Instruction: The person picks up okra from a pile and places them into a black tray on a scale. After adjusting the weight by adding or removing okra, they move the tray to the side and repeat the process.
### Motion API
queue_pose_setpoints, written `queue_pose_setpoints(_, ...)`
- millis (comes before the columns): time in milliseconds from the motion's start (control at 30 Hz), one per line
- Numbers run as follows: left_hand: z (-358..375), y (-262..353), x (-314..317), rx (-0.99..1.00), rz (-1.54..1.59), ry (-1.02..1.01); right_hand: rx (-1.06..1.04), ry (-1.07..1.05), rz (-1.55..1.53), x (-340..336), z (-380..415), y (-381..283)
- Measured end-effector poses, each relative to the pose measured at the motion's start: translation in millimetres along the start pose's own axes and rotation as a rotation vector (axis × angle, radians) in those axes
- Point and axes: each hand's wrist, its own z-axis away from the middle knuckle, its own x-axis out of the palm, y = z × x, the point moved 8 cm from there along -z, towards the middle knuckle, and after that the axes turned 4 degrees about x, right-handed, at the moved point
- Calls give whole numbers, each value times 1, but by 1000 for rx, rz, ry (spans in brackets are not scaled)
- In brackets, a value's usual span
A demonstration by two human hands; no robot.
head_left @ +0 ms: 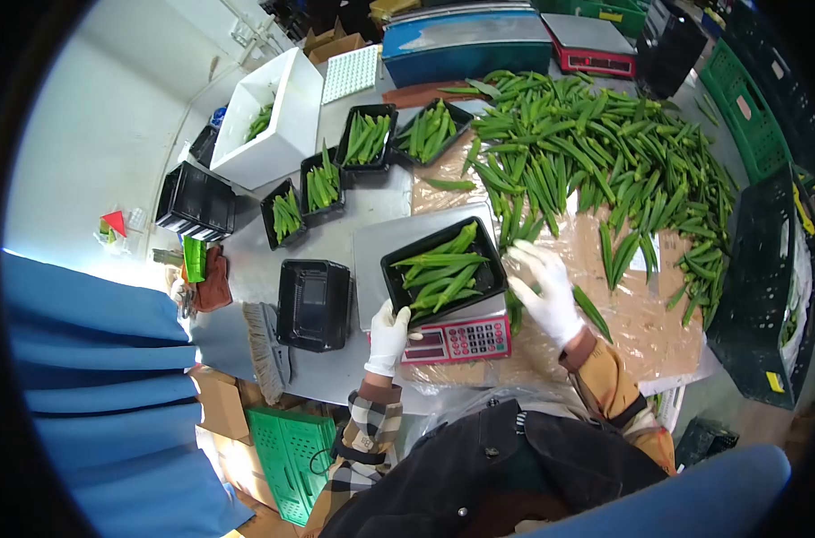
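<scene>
Gloved left fingers partly hide the scale.

No legible text, scale keypad seemingly blurred

- White gloves cover the left hand and right hand.
- Tan sleeves, partly checked, end in brown cuffs.
- Black front garment carries round buttons.

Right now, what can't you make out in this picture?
In the head view:
Near scale, reading: too small and blurred.
Middle of its pan: hidden by the tray.
Part of the inside of the white box: hidden by its wall.
Rear green crate: cut off by the top edge.
</scene>
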Motion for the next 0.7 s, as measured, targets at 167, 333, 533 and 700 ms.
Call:
queue_pose_setpoints(167, -53, 32, 6, -143, 118, -55, 418, 77, -70, -15, 83, 89)
queue_pose_setpoints(333, -184, 64, 42, -29, 251, 12, 633, 49, -155, -14, 160, 138)
queue_pose_setpoints(533, -317, 57, 66, 57, 296, 39, 661, 135, -118, -33, 163, 139)
queue_pose_setpoints(700, -261, 88, 33, 298, 24, 33, 534, 151, 221, -67, 160, 145)
